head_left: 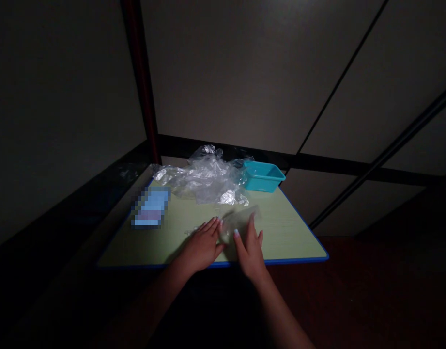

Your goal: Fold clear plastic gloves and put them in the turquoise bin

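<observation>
A small clear plastic bag (239,220), slightly blurred, lies between my two hands near the table's front edge. My left hand (203,246) rests flat on the tabletop, fingers stretched out, its fingertips at the bag's left edge. On the bag's right side is my right hand (251,252), thumb and index finger spread apart and touching the film. Small clear bits (189,231) lie beside the left fingers. Just beyond the hands spreads a heap of crumpled clear plastic bags (208,177).
The pale green table (288,232) has a blue rim. A turquoise plastic basket (262,179) stands at its back right corner, touching the heap. On the left lies a pixelated, phone-like flat object (151,207). Dark panelled walls (237,72) rise behind the table.
</observation>
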`<state>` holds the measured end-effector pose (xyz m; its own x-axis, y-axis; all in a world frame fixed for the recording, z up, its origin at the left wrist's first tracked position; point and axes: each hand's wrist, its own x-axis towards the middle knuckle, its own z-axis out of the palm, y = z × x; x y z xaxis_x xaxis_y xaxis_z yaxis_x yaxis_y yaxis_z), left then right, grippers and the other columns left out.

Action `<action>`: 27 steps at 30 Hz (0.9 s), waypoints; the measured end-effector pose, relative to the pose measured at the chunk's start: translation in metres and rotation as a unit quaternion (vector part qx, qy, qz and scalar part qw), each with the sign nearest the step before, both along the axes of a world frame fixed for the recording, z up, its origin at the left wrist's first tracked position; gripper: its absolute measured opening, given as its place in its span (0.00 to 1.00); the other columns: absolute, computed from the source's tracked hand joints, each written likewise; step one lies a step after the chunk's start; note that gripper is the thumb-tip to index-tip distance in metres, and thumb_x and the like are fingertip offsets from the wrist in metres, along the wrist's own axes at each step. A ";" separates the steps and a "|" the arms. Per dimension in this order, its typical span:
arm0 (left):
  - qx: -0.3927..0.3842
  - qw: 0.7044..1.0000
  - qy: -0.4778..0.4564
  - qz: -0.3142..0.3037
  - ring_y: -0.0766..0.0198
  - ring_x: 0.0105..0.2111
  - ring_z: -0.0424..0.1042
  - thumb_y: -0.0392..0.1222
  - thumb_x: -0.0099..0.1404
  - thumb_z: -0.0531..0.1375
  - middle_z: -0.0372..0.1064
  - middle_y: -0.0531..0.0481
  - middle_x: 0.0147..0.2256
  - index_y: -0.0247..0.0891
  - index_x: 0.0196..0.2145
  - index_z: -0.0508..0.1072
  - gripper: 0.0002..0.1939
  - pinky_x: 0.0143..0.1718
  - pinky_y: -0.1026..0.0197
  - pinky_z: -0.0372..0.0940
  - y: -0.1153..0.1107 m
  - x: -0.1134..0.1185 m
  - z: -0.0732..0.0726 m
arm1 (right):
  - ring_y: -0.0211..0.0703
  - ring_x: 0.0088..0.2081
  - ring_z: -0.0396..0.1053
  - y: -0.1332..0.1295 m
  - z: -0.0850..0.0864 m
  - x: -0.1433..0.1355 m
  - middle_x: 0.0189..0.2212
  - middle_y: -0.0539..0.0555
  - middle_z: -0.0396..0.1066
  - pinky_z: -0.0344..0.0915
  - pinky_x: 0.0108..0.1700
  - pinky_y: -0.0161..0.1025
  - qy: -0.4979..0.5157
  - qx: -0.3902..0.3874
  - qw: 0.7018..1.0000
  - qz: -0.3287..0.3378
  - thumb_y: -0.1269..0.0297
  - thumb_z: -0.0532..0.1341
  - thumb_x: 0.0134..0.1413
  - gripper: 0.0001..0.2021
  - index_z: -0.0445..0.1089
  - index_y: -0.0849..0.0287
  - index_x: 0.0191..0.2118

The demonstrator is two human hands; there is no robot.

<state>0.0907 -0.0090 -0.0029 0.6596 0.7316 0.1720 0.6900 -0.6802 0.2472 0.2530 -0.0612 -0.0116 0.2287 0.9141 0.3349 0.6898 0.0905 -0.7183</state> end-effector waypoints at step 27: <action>-0.022 1.000 0.012 -0.003 0.54 0.67 0.46 0.45 0.67 0.49 0.48 0.36 0.66 0.28 0.64 0.57 0.31 0.66 0.51 0.46 0.000 -0.002 0.004 | 0.61 0.69 0.38 -0.007 0.032 -0.002 0.64 0.63 0.56 0.37 0.62 0.69 -0.170 -0.121 0.973 0.101 0.49 0.53 0.62 0.34 0.42 0.47 0.69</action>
<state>0.0890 -0.0095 0.0011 0.6673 0.7343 0.1247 0.6922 -0.6732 0.2600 0.2513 -0.0681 0.0202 -0.0498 0.9904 0.1291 0.8774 0.1052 -0.4681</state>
